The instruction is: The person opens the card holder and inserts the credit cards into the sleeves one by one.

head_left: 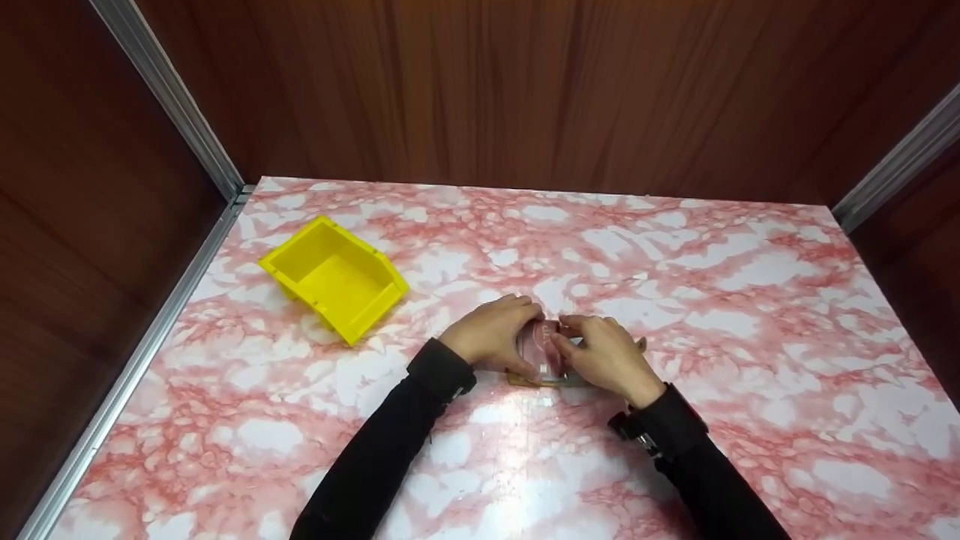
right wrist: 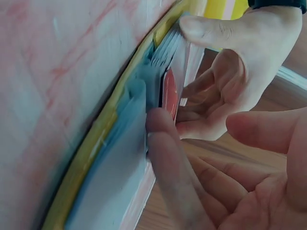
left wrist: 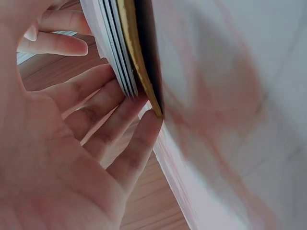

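Observation:
An open card holder [right wrist: 98, 134] has a yellowish-brown cover and clear sleeves [left wrist: 112, 43]. It lies on the table between both hands. My left hand [head_left: 495, 330] grips its left part, thumb at the near edge and fingers at the far edge. In the left wrist view the fingertips are right at the ends of the sleeves and the cover. A red card [right wrist: 170, 93] shows on the sleeves. My right hand [head_left: 606, 352] is over the right part, one fingertip [right wrist: 160, 120] against the end of the red card, its other digits spread apart from it.
A yellow bin [head_left: 390, 283] stands on the table's left side, its low front angled toward the hands. The table [head_left: 675, 262] has a red and white marbled top. Brown wood panels [head_left: 525, 90] and metal rails [head_left: 150, 82] border it.

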Motion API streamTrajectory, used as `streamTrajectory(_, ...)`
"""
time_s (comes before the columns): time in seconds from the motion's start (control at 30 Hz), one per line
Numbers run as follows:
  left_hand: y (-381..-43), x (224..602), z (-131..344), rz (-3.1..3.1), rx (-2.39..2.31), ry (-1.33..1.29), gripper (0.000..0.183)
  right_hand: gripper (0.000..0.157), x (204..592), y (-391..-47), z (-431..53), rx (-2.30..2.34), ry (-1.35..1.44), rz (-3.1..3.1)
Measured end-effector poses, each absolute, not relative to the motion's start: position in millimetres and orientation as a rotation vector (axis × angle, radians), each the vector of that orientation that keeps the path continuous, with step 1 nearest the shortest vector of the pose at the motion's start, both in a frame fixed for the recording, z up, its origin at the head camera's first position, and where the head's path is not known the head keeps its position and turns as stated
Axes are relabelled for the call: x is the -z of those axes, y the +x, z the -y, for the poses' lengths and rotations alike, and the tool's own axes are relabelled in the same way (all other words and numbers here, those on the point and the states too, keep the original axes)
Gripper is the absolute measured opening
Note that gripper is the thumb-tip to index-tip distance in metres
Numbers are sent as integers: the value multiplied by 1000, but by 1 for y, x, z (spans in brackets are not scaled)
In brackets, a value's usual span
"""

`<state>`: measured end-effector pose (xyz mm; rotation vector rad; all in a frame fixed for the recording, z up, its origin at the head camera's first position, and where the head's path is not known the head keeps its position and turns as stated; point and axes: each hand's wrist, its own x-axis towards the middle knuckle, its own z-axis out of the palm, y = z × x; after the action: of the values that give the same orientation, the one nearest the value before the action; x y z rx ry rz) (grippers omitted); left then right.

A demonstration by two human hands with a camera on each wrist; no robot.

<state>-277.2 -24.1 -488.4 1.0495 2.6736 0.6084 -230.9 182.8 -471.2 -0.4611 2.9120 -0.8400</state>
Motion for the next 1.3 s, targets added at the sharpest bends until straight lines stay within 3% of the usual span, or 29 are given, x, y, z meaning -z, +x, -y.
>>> streamTrajectory(0.13,-283,478,33,-2649,-714,979,93,47,471,-232,-187,897,-409,-2889)
streamTrajectory(0.3,-296,452,68,-2880,-1011,743,46,44,470,-234,-193,905,-380,-2910)
streamTrajectory(0.37,-300,442,88,-3045,-1124,584,35,41,469,-235,-194,877,-380,-2926)
streamTrajectory(0.67,-308,426,180,-3527,-1155,-297,35,38,469,-234,-194,784,-370,-2952)
streamTrajectory(0.9,-304,435,216,-3354,-845,-457,13,37,470,-233,-196,771,-398,-2950)
streamTrajectory(1.1,-304,438,219,-3098,-439,-400,15,44,471,-235,-203,723,-436,-2944)
streamTrajectory(1.23,-308,440,215,-2868,-225,-323,50,60,469,-237,-212,647,-420,-2926)
streamTrajectory(1.3,-309,442,213,-2771,-190,-272,53,68,468,-238,-217,587,-410,-2919)
